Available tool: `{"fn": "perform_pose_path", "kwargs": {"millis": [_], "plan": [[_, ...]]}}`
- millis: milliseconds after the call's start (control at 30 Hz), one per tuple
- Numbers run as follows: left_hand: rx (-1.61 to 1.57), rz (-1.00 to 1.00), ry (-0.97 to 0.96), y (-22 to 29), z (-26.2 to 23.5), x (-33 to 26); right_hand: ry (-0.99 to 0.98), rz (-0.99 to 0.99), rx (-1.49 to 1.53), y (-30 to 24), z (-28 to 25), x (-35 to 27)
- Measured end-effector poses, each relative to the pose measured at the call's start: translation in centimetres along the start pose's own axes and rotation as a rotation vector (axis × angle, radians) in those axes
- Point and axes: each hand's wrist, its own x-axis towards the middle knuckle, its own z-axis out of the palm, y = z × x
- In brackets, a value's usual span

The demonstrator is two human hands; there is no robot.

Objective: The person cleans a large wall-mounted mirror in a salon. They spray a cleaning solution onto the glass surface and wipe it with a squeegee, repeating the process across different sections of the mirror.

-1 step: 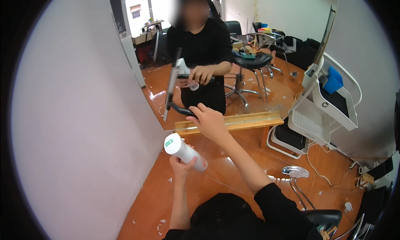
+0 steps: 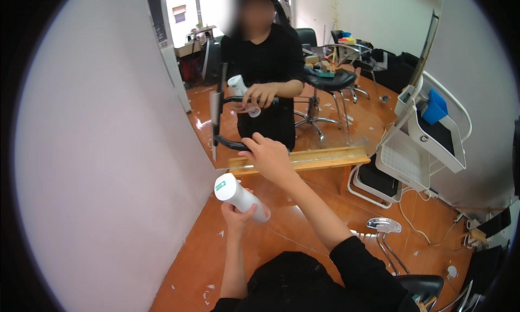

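Observation:
My left hand [image 2: 236, 216] is wrapped round a white bottle [image 2: 242, 199] with a white cap and a small green label on its top. The bottle is tilted, its top toward the wall. Stretched forward, my right hand [image 2: 270, 157] grips the black handle [image 2: 232, 144] of a squeegee. The squeegee's long, narrow blade [image 2: 216, 122] stands almost upright at the left part of a large mirror [image 2: 341, 136]. Blade and reflection run together, so where one ends is hard to tell. The mirror also reflects both hands, the bottle and the handle.
A wooden ledge [image 2: 325, 157] runs below the mirror, and a pale wall [image 2: 108, 149] rises at the left. On the right stands a white trolley [image 2: 406, 157] with a blue container [image 2: 434, 106]. A metal footrest [image 2: 383, 225] and black chair [image 2: 422, 284] are at lower right. White scraps litter the floor.
The squeegee has swung slightly left at its top and now stands more upright. My right hand has shifted a little left with it. The bottle stays in my left hand.

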Motion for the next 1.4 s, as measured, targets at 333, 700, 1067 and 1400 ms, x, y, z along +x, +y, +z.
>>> {"fn": "perform_pose_path", "kwargs": {"millis": [333,700,1067,1400], "plan": [[0.04,0.044,0.08,0.9,-1.3,-0.3,0.023,-0.012,-0.049,-1.1,3.1,4.6],[-0.017,0.017,-0.038,-0.7,2.4,1.2,0.243,0.208,-0.076,6.9,-4.3,-0.1],[0.006,-0.038,-0.159,-1.6,5.5,1.6,0.379,0.575,0.343,15.4,-2.8,-9.7],[0.008,-0.057,-0.161,-2.0,5.5,1.4,0.422,0.839,0.727,17.3,5.8,-17.8]]}}
